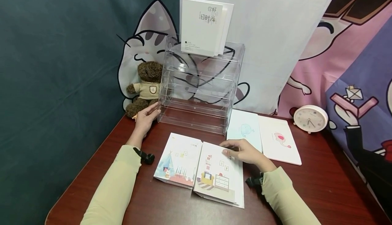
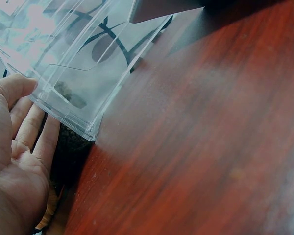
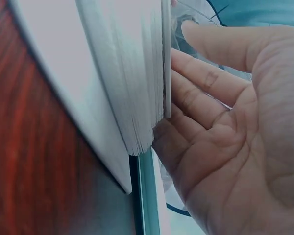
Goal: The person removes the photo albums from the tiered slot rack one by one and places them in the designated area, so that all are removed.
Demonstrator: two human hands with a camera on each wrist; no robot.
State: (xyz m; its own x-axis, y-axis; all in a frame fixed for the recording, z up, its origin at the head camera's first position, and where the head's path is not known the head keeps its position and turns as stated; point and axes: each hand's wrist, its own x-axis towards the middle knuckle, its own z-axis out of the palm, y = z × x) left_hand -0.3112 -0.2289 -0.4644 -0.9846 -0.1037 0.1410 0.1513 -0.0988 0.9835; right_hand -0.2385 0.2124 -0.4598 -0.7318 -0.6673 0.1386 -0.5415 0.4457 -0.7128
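My left hand (image 1: 146, 117) is at the lower left side of a clear acrylic tiered rack (image 1: 196, 123). In the left wrist view its thumb is at the rack's edge (image 2: 63, 117) and its fingers are extended along the outer side. Two white illustrated books lie side by side in front: one with a blue tent (image 1: 180, 160), one with a yellow armchair (image 1: 218, 177). Over the upper right corner of the armchair book rests my right hand (image 1: 243, 150), fingers loosely bent. The right wrist view shows that book's page block (image 3: 122, 73) edge-on, with the fingers beside it.
White books (image 1: 199, 27) stand in the rack's top tier. A brown teddy bear (image 1: 148, 90) sits left of the rack. To the right lie a whale-print book (image 1: 245, 123) and an elephant-print book (image 1: 280, 143), with a round clock (image 1: 310, 118) beyond, near the wall cloth.
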